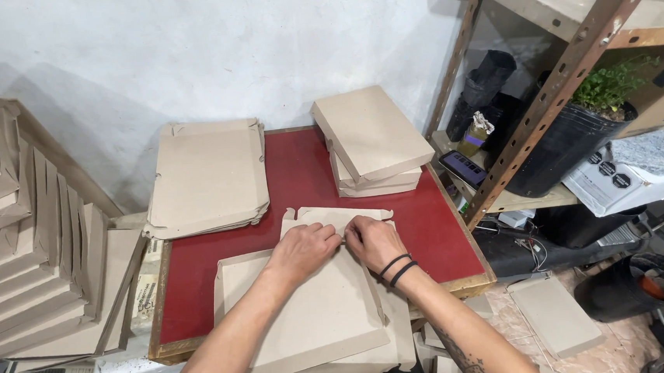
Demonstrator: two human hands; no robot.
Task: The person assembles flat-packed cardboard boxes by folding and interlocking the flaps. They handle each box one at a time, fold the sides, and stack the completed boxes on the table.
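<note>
We look down at our two hands on a small red table (428,226). In front of us lies a flat brown cardboard box piece (310,320), and its long side runs from near us away toward the wall. Our left hand (303,251) and our right hand (373,242) meet at its far edge, almost touching each other. Both hands are closed in a pinch on a small cardboard flap (340,219) that sticks up there. The flap lies right at our fingertips, just past them, and both hands are about as near to it as each other. A stack of flat cardboard sheets (207,180) sits at the back left of the table. Two folded boxes (372,141) sit at the back right. More boxes lean in a tall pile (16,232) on our left.
</note>
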